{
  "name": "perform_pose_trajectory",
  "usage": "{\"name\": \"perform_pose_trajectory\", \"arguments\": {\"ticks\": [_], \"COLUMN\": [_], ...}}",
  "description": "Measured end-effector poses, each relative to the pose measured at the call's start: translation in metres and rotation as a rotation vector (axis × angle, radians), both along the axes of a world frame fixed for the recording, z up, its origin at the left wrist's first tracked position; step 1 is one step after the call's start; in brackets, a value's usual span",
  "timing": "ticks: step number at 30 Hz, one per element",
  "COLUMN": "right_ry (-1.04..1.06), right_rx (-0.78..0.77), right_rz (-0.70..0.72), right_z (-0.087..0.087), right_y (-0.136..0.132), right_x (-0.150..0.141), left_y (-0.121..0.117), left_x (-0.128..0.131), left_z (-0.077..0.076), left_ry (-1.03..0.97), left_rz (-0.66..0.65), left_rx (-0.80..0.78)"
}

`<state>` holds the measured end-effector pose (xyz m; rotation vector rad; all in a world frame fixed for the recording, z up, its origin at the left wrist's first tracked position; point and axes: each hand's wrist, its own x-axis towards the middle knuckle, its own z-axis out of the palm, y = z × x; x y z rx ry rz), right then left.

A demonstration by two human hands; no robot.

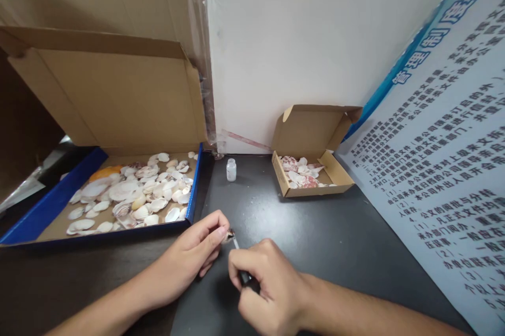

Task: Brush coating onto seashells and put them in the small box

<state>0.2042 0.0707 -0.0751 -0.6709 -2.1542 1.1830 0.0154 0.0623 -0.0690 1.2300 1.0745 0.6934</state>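
Note:
My left hand (199,252) pinches a small shell (229,234) between thumb and fingertips just above the dark table (315,241). My right hand (264,283) is closed round a thin brush with a black handle (241,261), and its tip touches the shell. A small white bottle (231,169) stands on the table behind my hands. To the left lies a large open blue-edged cardboard box (47,204) holding several pale shells (138,194). A small open cardboard box (315,168) at the back right holds several shells with red markings (303,173).
A white wall rises behind the table. A large printed poster (442,168) with blue heading leans along the right side. Brown cardboard and clear plastic wrap (197,36) stand behind the large box.

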Motion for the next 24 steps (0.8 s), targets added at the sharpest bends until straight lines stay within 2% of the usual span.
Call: {"name": "perform_pose_trajectory", "arguments": {"ticks": [3,7,12,16,21,24], "right_ry": [0.010,0.067,-0.018,0.043,0.001,0.064], "right_rx": [-0.003,0.004,-0.069,-0.035,-0.055,-0.015], "right_rz": [-0.062,0.022,-0.092,0.012,-0.078,0.008], "right_z": [0.0014,0.0018,0.0023,0.0017,0.0025,0.0020], "right_y": [-0.0007,0.0002,0.0024,0.0028,0.0030,0.0030], "right_x": [-0.0001,-0.0002,-0.0006,-0.0004,0.0006,0.0005], "left_y": [0.0004,0.0004,0.0002,0.0011,0.0018,0.0022], "left_x": [0.0007,0.0005,0.0001,0.0007,0.0018,0.0021], "left_z": [0.0002,-0.0022,-0.0049,-0.0043,-0.0060,-0.0059], "left_ry": [0.028,0.029,0.038,0.048,0.033,0.026], "left_rz": [0.002,-0.001,0.012,0.011,0.024,0.025], "left_rx": [0.013,0.028,0.043,0.043,0.039,0.027]}}
